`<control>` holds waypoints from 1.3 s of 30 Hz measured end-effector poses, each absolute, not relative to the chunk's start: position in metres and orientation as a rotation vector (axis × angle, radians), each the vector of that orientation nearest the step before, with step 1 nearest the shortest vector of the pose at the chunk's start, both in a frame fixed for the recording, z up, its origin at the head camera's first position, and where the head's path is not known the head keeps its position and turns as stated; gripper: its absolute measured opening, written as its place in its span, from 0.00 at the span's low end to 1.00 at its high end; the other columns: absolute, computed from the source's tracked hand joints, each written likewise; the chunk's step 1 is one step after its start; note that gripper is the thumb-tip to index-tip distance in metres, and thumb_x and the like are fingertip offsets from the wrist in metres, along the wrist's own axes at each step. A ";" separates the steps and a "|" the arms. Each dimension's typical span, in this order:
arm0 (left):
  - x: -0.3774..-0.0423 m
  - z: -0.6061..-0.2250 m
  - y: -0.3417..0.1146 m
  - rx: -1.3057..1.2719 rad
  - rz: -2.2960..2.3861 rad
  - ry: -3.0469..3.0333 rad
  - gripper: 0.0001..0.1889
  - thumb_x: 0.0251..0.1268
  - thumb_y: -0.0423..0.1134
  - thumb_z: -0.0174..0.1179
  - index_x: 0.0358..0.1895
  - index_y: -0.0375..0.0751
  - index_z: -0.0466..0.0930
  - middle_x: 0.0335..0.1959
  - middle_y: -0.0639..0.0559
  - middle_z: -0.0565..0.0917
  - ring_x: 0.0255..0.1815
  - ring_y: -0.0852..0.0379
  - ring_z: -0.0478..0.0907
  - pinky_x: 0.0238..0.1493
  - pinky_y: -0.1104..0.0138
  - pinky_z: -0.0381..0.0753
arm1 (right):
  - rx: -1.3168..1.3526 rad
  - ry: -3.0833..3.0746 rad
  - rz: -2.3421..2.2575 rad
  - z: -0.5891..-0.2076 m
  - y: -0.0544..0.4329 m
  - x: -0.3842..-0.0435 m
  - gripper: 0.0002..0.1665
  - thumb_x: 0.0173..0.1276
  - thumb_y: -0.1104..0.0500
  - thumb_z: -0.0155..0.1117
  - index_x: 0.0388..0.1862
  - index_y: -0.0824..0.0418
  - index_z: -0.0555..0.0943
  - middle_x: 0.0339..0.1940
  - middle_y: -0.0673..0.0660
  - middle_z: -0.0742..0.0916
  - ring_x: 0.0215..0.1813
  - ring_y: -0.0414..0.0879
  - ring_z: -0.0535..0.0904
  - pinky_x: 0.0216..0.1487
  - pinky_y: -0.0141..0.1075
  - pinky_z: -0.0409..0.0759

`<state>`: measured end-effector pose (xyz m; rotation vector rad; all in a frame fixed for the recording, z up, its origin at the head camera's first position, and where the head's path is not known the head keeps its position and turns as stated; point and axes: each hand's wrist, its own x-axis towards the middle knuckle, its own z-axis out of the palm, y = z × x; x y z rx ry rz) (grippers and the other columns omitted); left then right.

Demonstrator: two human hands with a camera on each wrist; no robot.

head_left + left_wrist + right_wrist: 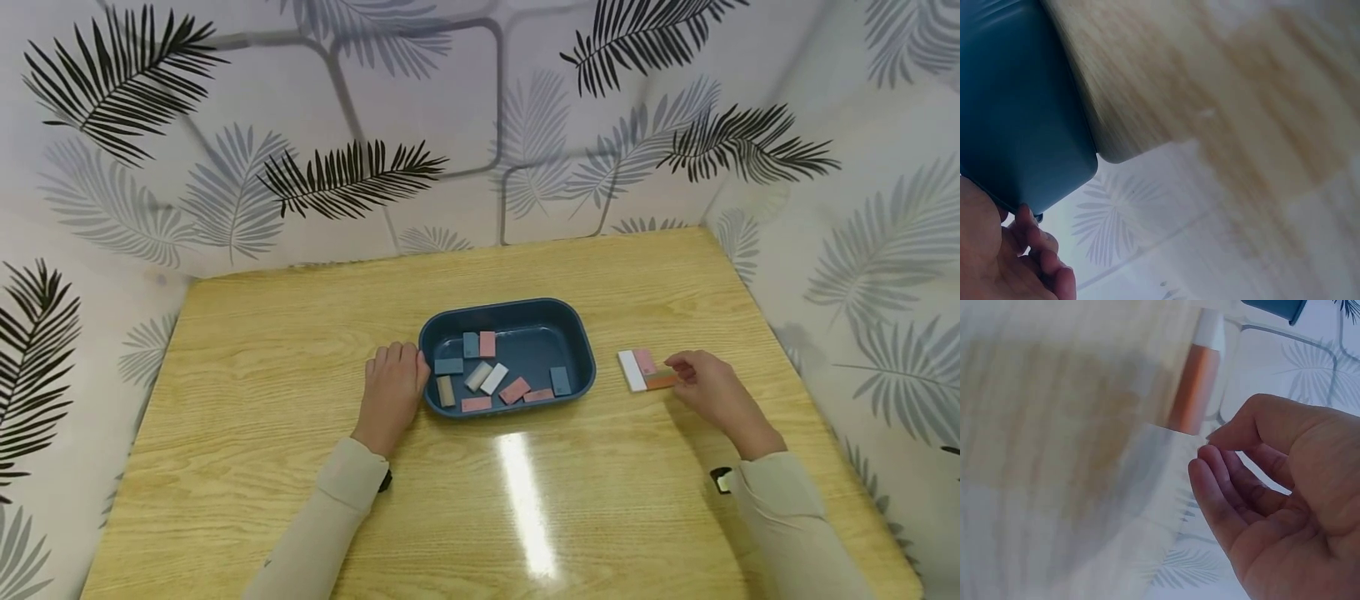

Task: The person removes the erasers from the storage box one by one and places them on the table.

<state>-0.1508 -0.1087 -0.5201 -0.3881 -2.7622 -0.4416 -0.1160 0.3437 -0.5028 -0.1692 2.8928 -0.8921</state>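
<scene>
My left hand point(392, 385) grips the left rim of a dark blue plastic basin point(581, 346). In the left wrist view, the fingers point(1035, 240) curl at the basin's corner. To the basin's right, small blocks lie side by side on the table: a white block point(632, 371), a pink block point(644, 361), an orange block point(660, 382) and a tan block point(663, 369). My right hand point(708, 387) pinches the right end of the tan block, its thumb and fingertips close together. From the right wrist, the orange block point(1195, 390) hides the tan one.
Inside the basin lie several loose blocks: pink ones point(515, 390), blue ones point(448, 366), a white one point(493, 379) and tan ones point(446, 391). The wooden table point(285, 433) meets leaf-patterned walls point(450, 108) at its back and right.
</scene>
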 end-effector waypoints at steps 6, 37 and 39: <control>-0.152 -0.522 -0.109 -0.387 -0.423 -2.770 0.12 0.71 0.42 0.42 0.33 0.38 0.68 0.27 0.48 0.67 0.31 0.49 0.62 0.32 0.59 0.60 | -0.183 3.004 -0.892 -0.486 0.333 -0.117 0.16 0.64 0.66 0.55 0.49 0.71 0.76 0.43 0.68 0.80 0.43 0.60 0.77 0.44 0.52 0.74; -0.153 -0.515 -0.112 -0.384 -0.414 -2.792 0.13 0.72 0.43 0.41 0.35 0.38 0.69 0.29 0.47 0.68 0.33 0.48 0.63 0.34 0.59 0.62 | -0.774 2.688 -0.837 -0.472 0.198 -0.147 0.13 0.61 0.65 0.64 0.45 0.66 0.80 0.39 0.55 0.84 0.40 0.45 0.80 0.42 0.39 0.78; -0.154 -0.516 -0.112 -0.385 -0.412 -2.795 0.13 0.72 0.43 0.41 0.35 0.38 0.69 0.29 0.47 0.68 0.33 0.48 0.64 0.34 0.59 0.62 | -0.806 2.679 -0.796 -0.475 0.193 -0.151 0.13 0.61 0.65 0.64 0.45 0.66 0.81 0.38 0.54 0.84 0.40 0.44 0.80 0.42 0.39 0.77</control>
